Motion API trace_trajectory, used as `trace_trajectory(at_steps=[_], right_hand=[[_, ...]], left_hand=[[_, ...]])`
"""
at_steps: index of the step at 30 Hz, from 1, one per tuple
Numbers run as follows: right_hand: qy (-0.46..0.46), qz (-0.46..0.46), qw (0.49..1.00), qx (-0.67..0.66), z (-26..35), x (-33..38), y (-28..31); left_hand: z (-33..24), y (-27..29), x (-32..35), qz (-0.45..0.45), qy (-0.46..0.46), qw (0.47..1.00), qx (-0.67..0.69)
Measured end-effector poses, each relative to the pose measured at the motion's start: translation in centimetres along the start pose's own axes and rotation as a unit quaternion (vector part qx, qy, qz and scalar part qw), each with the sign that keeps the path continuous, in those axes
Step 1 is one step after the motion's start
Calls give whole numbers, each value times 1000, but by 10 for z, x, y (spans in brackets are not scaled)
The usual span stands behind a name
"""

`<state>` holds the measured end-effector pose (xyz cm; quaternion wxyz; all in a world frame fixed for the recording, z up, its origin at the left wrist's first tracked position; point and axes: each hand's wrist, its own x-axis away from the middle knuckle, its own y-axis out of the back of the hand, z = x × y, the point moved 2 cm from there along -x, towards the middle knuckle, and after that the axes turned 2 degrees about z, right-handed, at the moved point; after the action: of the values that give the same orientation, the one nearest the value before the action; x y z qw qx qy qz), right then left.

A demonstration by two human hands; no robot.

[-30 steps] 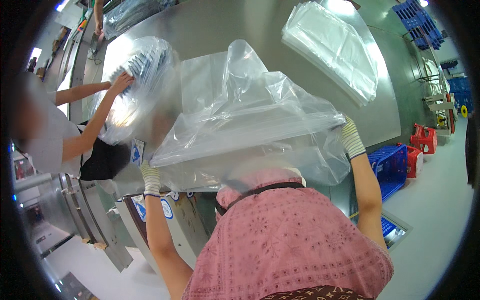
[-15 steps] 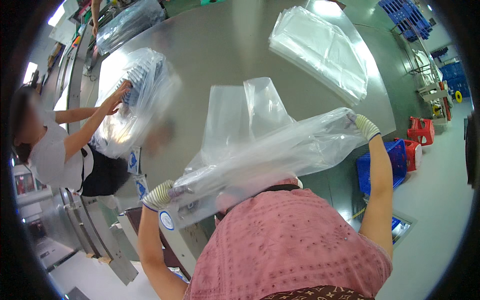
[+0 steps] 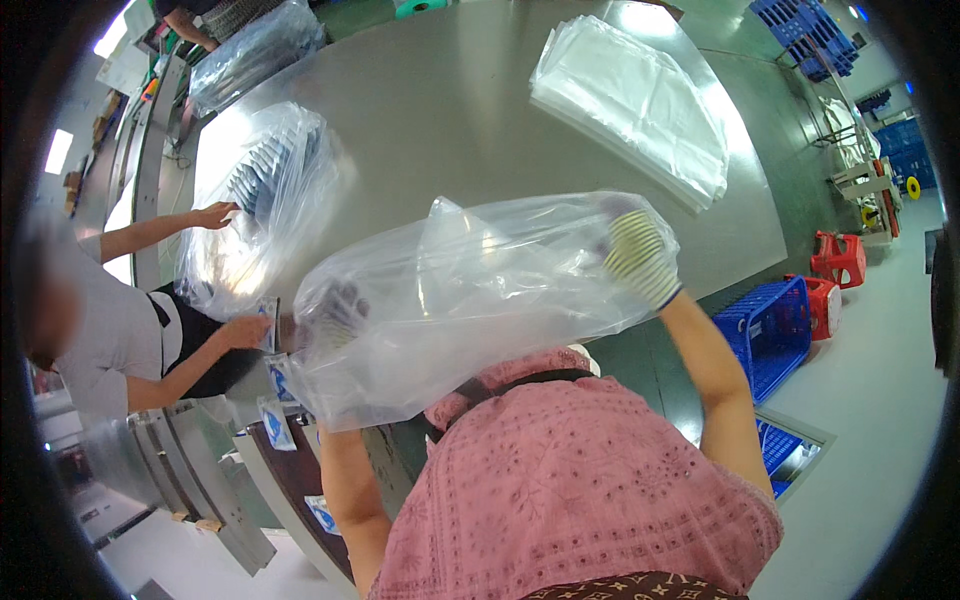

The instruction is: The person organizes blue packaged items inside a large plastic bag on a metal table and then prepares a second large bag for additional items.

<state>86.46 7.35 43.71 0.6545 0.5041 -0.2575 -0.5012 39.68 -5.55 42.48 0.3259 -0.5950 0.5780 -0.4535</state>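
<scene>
A large clear plastic bag [image 3: 470,290] hangs stretched between my two hands over the near edge of the metal table. My left hand [image 3: 335,318], in a striped glove with a dark palm, shows blurred through the plastic at the bag's left end, its fingers bent against the film. My right hand [image 3: 640,255], in a matching striped glove, holds the bag's right end; its fingertips are partly covered by the plastic. A stack of flat clear bags [image 3: 635,110] lies on the table at the far right.
A co-worker [image 3: 120,320] stands at the left by a filled clear bag of bluish packs [image 3: 265,190]. Small white-and-blue packets [image 3: 277,425] lie near the table's left corner. On the right are a blue crate [image 3: 765,335] and red stools [image 3: 838,260]. Another filled bag [image 3: 255,60] is at the far left.
Both hands have come closer together, the right one moving left. The bag's upright part has folded down and the bag looks fuller. The co-worker's one hand has dropped toward the packets.
</scene>
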Motion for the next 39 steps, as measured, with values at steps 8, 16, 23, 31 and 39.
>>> trace_trajectory(at_steps=[8, 16, 23, 31, 39], right_hand=[[-33, 468, 876, 111, -5, 87, -95], [-82, 369, 924, 61, 14, 50, -62], [-18, 19, 987, 161, -21, 30, -90], [-13, 351, 870, 347, 26, -51, -108], [-5, 473, 866, 165, 35, -38, -127]], left_hand=[[-76, 3, 12, 26, -180, 983, -21], [19, -21, 17, -14, 8, 1000, -21], [71, -7, 59, -8, 208, 835, -509], [87, -40, 51, -13, 417, 848, -326], [15, -38, 55, -134, 196, 854, -464]])
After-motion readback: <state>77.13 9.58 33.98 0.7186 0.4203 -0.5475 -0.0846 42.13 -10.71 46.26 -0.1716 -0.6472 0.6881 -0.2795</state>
